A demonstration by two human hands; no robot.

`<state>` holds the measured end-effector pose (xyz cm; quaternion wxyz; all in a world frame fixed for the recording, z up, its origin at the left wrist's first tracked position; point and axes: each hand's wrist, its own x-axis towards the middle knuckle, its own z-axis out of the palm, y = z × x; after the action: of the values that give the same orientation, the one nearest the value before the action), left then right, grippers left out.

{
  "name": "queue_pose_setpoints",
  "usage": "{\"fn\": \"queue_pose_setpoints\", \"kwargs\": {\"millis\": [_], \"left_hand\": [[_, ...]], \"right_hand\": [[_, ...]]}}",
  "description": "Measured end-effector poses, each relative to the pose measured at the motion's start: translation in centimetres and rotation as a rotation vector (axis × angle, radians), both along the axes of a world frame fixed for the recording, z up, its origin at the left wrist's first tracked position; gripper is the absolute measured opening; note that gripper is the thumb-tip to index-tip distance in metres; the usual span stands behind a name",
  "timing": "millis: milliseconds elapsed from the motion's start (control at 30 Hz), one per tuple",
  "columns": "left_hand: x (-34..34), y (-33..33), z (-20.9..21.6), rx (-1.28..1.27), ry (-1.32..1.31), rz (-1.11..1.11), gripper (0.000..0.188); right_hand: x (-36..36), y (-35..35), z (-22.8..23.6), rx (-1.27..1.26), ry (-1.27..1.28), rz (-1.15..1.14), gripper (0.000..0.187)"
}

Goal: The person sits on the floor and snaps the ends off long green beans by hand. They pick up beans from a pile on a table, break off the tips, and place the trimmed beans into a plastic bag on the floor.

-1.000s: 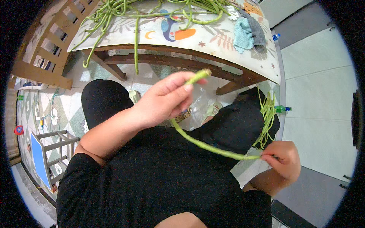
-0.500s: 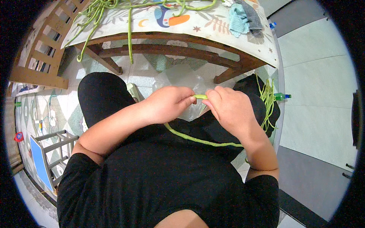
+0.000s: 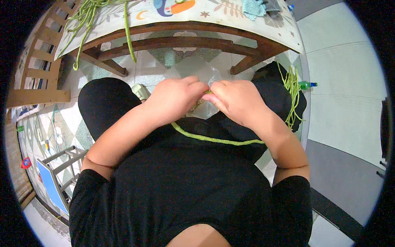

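Observation:
Over my lap, my left hand [image 3: 177, 99] and my right hand [image 3: 238, 99] meet with fingers closed on one long green bean [image 3: 218, 141]. Only a tiny piece of it shows between my fingertips. The rest of the bean trails from beneath my left hand, curving across my black shirt to my right forearm. A bunch of long beans [image 3: 292, 96] drapes over my right knee. Between my legs, partly behind my hands, lies a clear plastic bag [image 3: 201, 111] with small pieces in it that I cannot make out well.
Ahead stands a wooden table [image 3: 181, 27] with a printed cover, more long beans [image 3: 85, 20] hanging off its edge, and a teal cloth [image 3: 254, 9]. A green bottle [image 3: 306, 85] is beyond my right knee. A blue-topped stool [image 3: 52, 187] lies at left, near a slatted wooden chair [image 3: 39, 96].
My hands have drawn together, so less bean shows between the fingertips. Both have moved slightly away from me. The whole view has shifted a little, with the table higher in the picture.

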<state>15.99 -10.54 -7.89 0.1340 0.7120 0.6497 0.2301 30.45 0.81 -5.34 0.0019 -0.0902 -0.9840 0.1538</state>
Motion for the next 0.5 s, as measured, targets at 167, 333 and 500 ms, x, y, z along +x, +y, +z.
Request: {"fn": "queue_pose_setpoints", "kwargs": {"millis": [167, 333, 500], "left_hand": [[-0.4, -0.2, 0.1, 0.063, -0.059, -0.094, 0.015], [-0.6, -0.3, 0.3, 0.208, -0.147, -0.107, 0.014], [-0.3, -0.8, -0.8, 0.372, -0.294, -0.058, 0.013]], "right_hand": [[0.0, 0.0, 0.6, -0.244, -0.019, -0.016, 0.033], [0.0, -0.1, 0.3, -0.603, 0.163, -0.037, 0.028], [0.2, -1.1, 0.0, -1.288, 0.15, -0.116, 0.026]]}}
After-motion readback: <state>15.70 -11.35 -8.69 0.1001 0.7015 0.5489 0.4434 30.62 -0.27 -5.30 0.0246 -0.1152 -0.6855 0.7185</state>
